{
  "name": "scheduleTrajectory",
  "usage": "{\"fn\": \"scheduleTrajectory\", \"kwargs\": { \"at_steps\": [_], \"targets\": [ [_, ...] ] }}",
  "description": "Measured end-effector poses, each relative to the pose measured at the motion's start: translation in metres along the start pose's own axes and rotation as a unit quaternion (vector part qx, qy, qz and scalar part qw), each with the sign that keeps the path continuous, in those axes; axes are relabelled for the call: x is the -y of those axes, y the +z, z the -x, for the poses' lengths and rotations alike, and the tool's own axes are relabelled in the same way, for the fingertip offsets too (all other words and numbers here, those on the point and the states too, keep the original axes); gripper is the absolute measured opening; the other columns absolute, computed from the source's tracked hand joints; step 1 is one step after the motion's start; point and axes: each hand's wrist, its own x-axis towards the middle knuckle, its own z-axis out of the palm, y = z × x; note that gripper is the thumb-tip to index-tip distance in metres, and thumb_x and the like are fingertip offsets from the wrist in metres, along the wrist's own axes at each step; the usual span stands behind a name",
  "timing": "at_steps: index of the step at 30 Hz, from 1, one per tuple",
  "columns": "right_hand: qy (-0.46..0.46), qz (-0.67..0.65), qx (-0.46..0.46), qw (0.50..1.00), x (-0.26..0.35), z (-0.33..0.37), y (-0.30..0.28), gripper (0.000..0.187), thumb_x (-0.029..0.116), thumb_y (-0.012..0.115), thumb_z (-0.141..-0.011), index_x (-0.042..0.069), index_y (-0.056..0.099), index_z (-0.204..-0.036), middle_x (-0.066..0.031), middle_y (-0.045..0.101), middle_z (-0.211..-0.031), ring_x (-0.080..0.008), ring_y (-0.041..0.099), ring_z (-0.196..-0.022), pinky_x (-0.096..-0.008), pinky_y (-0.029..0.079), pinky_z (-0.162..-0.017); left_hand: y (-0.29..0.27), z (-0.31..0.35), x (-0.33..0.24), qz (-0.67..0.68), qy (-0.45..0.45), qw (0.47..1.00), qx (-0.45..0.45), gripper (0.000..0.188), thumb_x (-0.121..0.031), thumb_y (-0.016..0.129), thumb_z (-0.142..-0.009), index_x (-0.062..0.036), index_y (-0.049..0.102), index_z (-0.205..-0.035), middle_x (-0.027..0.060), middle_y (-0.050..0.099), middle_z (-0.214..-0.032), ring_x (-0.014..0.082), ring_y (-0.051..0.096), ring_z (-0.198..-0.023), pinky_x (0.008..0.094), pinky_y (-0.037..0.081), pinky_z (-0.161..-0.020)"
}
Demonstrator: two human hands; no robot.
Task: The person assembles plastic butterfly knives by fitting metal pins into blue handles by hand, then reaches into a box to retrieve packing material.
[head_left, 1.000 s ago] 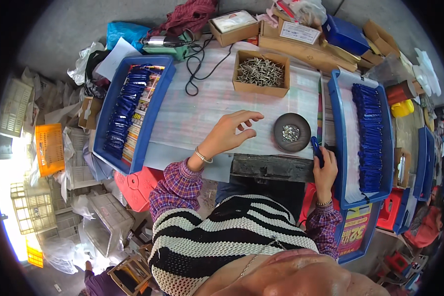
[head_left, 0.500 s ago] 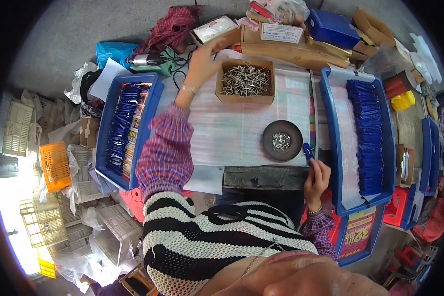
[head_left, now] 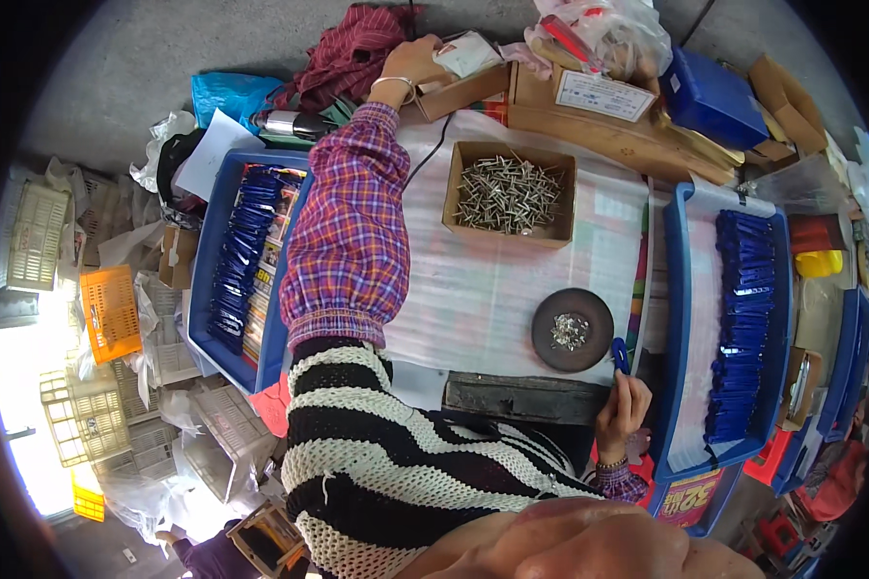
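At the far edge of the table, your left hand lies with its fingers curled down over a small white packet that sits on top of a long cardboard box. You touch the packet, but whether the fingers actually grip it cannot be told from this view. A bangle circles that wrist, and your plaid sleeve runs back across the table's left side toward you. Just left of the hand a red checked cloth lies bunched at the far left corner.

Near the table's front right corner, your right hand is closed, thumb and fingertips pinched around a small blue piece that stands up above them. Just beyond the piece sits a round dark dish with a little heap of small metal parts in its middle. Along the front edge, left of the hand, lies a dark flat block.

Further out, toward the far edge, an open cardboard box holds a pile of grey screws. Off the right edge of the table a blue tray carries a long row of blue packets. Off the left edge a second blue tray holds more blue packets, partly hidden by your sleeve. A dark cable runs from under the sleeve toward the far edge.
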Motion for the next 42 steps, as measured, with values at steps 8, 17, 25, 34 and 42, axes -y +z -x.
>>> {"fn": "scheduleTrajectory", "kwargs": {
  "at_steps": [8, 17, 25, 34, 42],
  "targets": [
    [0.006, 0.005, 0.009, 1.000, 0.002, -0.001, 0.003, 0.030, -0.009, 0.060, -0.077, 0.000, 0.064, -0.105, -0.0136, 0.059, -0.097, -0.0316, 0.056, -0.089, -0.0399, 0.046, -0.080, 0.019, -0.023, 0.010, -0.063, -0.031, 0.998, -0.005, 0.075, -0.034, 0.079, -0.053, -0.0093, 0.054, -0.120, 0.0195, 0.057, -0.119, 0.0339, 0.056, -0.109, 0.0374, 0.046, -0.091],
    [-0.006, 0.003, 0.008, 1.000, 0.002, -0.003, 0.003, 0.029, -0.011, 0.060, -0.076, 0.000, 0.064, -0.103, -0.0142, 0.059, -0.095, -0.0319, 0.057, -0.089, -0.0402, 0.046, -0.079, -0.001, -0.014, -0.027, -0.004, 0.004, 0.993, 0.117, 0.086, -0.009, 0.076, -0.055, -0.0068, 0.040, -0.133, 0.0270, 0.058, -0.114, 0.0397, 0.058, -0.106, 0.0435, 0.052, -0.083],
    [-0.018, 0.000, -0.001, 1.000, 0.000, -0.002, 0.002, 0.028, -0.010, 0.059, -0.076, -0.001, 0.064, -0.102, -0.0141, 0.059, -0.094, -0.0321, 0.057, -0.087, -0.0397, 0.047, -0.078, 0.008, -0.013, -0.021, -0.028, 0.006, 0.996, 0.085, 0.086, -0.015, 0.073, -0.056, -0.0113, 0.035, -0.134, 0.0212, 0.056, -0.120, 0.0382, 0.055, -0.111, 0.0454, 0.048, -0.088],
    [-0.018, -0.010, -0.006, 1.000, 0.002, -0.001, 0.003, 0.028, -0.009, 0.059, -0.076, 0.000, 0.064, -0.102, -0.0136, 0.059, -0.093, -0.0320, 0.057, -0.087, -0.0400, 0.047, -0.077, -0.008, -0.003, -0.025, -0.045, 0.001, 0.998, 0.038, 0.093, -0.024, 0.073, -0.051, -0.0224, 0.035, -0.135, 0.0234, 0.057, -0.117, 0.0410, 0.057, -0.105, 0.0471, 0.049, -0.087],
    [-0.015, -0.010, 0.000, 1.000, 0.000, -0.001, 0.004, 0.029, -0.011, 0.059, -0.075, 0.000, 0.064, -0.101, -0.0138, 0.059, -0.093, -0.0320, 0.057, -0.088, -0.0398, 0.047, -0.077, 0.007, -0.010, 0.000, -0.008, 0.009, 0.998, 0.059, 0.093, -0.025, 0.074, -0.052, -0.0172, 0.033, -0.136, 0.0230, 0.056, -0.120, 0.0396, 0.055, -0.109, 0.0432, 0.047, -0.091]
  ]
}}
